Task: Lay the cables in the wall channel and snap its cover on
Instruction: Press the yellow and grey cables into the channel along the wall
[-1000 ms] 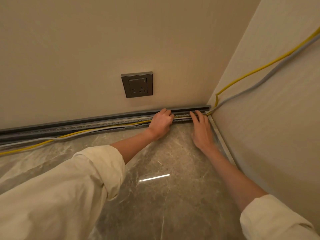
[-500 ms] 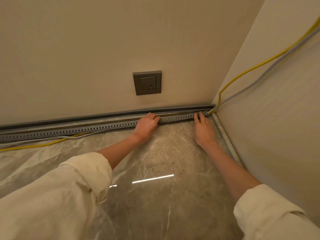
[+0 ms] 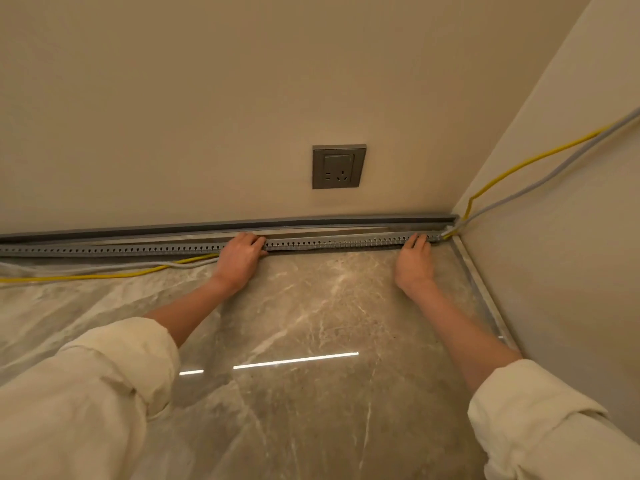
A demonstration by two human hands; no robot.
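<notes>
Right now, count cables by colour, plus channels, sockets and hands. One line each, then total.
Yellow cable: 1
Grey cable: 1
Channel: 1
Wall socket: 1
Hands: 2, left hand and right hand
Total: 6

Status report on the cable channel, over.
Both hands, left and right, pressing on channel. Cables still loose on floor at left. Cover not on.

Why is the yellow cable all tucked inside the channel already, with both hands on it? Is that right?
Not quite. Both hands, left hand and right hand, do rest on the channel, but the head view shows the yellow cable lying loose on the floor to the left.
</notes>
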